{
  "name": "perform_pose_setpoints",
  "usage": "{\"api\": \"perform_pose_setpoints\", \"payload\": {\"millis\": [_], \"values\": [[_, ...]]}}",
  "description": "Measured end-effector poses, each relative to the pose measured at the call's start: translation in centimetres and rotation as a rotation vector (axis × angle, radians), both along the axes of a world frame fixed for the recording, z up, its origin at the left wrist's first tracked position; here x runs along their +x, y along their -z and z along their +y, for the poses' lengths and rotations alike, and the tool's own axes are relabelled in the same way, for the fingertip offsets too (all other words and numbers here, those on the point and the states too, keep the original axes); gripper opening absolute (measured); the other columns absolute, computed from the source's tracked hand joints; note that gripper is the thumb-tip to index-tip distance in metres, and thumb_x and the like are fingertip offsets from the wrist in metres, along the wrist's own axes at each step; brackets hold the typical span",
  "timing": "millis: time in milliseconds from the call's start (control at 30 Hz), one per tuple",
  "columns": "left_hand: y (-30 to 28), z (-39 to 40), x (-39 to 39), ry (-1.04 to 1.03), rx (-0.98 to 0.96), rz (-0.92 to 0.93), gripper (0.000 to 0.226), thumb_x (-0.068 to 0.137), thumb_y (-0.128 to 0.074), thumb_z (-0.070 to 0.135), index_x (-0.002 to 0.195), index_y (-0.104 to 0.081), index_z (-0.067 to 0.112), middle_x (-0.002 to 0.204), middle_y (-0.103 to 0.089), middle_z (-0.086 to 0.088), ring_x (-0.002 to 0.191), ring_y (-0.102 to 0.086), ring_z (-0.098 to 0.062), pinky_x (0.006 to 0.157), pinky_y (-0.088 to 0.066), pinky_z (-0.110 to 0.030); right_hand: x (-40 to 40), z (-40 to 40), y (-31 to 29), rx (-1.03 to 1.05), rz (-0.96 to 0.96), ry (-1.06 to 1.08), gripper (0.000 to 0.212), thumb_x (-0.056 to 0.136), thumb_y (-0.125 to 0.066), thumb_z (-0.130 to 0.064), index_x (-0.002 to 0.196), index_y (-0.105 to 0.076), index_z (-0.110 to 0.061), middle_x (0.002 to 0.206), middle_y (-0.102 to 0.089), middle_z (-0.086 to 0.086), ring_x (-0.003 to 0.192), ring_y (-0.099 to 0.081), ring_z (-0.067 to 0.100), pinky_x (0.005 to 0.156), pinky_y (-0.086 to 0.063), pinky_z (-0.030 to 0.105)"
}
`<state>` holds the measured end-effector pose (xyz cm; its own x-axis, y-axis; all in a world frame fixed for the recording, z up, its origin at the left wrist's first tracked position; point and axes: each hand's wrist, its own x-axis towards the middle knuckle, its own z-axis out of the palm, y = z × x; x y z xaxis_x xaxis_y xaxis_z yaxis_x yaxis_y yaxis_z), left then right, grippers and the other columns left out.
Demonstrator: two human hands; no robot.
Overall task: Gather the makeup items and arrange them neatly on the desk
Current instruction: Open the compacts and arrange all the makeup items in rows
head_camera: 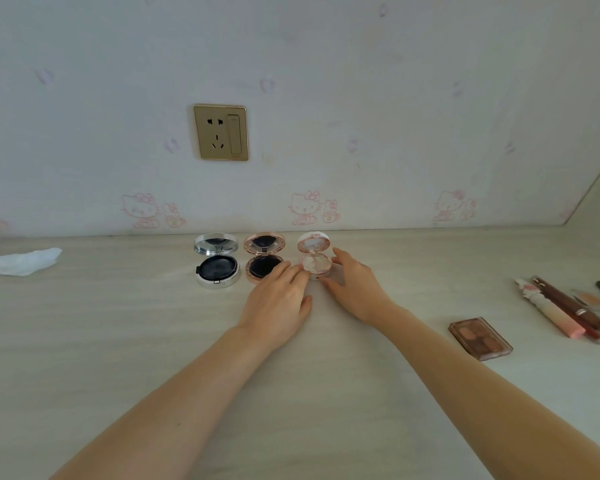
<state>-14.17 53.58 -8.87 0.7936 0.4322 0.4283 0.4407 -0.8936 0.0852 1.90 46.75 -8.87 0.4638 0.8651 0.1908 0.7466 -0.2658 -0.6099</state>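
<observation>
Taking the gold wall socket [221, 132] as the landmark, a crumpled white tissue [24, 261] lies on the pale wood-grain desk [118, 341] far down and to the left of it. Almost straight below the socket, close to the wall, stands an open silver cushion compact [217, 260] with its mirrored lid raised and a black insert in the base. Just right of that, below and slightly right of the socket, is an open rose-gold cushion compact [264, 257], also with a dark insert. The left hand [278, 304] lies palm down in front of it, fingers straight and close together, its fingertips overlapping the front edge of the rose-gold compact and reaching to the left side of the next one. That one, an open white-and-pink compact [315, 256] with a pale marbled pan, sits third in the row, further right below the socket. The right hand [352, 284] meets it from the right, fingers gently curved round its side and the thumb at its front edge; how firmly it holds cannot be told. Well down and to the right of the socket lies a brown eyeshadow palette [479, 338], and beyond it, by the picture's right edge, a cluster of lip-product tubes [565, 311] lying slantwise, touching one another.
</observation>
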Motion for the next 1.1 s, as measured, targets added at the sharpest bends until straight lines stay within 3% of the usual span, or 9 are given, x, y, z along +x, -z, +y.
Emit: {"api": "perform_pose_setpoints", "payload": {"millis": [233,467,833,933,1100], "values": [[-1.0,-2.5,0.4,-0.007,-0.092,-0.072,0.037,0.093,-0.048,0.026,0.128,-0.054,0.017,0.124,-0.058,0.003,0.125,-0.041,-0.016,0.093,-0.041,-0.029,0.7,-4.7,-1.7,-0.078,-0.176,-0.001,0.048,0.097,-0.047,-0.017,0.143,-0.038,-0.01,0.14,-0.049,0.006,0.134,-0.038,0.022,0.111,-0.031,0.032],[-1.5,-7.4,2.4,0.069,-0.249,-0.103,0.034,0.094,-0.047,0.024,0.127,-0.055,0.017,0.124,-0.06,0.001,0.125,-0.04,-0.016,0.094,-0.043,-0.033,3.1,-12.8,-2.9,-0.093,-0.261,0.118,0.04,0.098,-0.046,-0.018,0.137,-0.047,-0.012,0.138,-0.051,0.005,0.136,-0.034,0.02,0.11,-0.03,0.032],[-0.5,-14.0,8.1,0.178,-0.376,-0.085,0.033,0.094,-0.049,0.028,0.123,-0.058,0.016,0.121,-0.061,0.001,0.122,-0.042,-0.018,0.093,-0.044,-0.034,6.6,-21.9,-3.0,-0.164,-0.244,0.321,0.037,0.096,-0.051,-0.024,0.132,-0.052,-0.014,0.132,-0.056,0.003,0.132,-0.039,0.02,0.106,-0.032,0.031],[-0.4,-15.1,9.7,0.167,-0.407,-0.083,0.039,0.094,-0.051,0.033,0.126,-0.056,0.013,0.123,-0.059,-0.003,0.123,-0.042,-0.022,0.096,-0.043,-0.036,7.0,-22.7,-2.9,-0.186,-0.223,0.361,0.037,0.096,-0.052,-0.025,0.13,-0.054,-0.012,0.133,-0.056,0.006,0.135,-0.035,0.022,0.105,-0.03,0.03],[-0.1,-16.3,11.7,0.099,-0.441,-0.067,0.05,0.094,-0.049,0.046,0.127,-0.054,0.009,0.127,-0.054,-0.006,0.126,-0.036,-0.026,0.1,-0.04,-0.039,6.8,-22.8,-2.9,-0.203,-0.2,0.355,0.035,0.097,-0.05,-0.023,0.127,-0.058,-0.007,0.132,-0.057,0.011,0.127,-0.046,0.025,0.103,-0.032,0.028]]}}
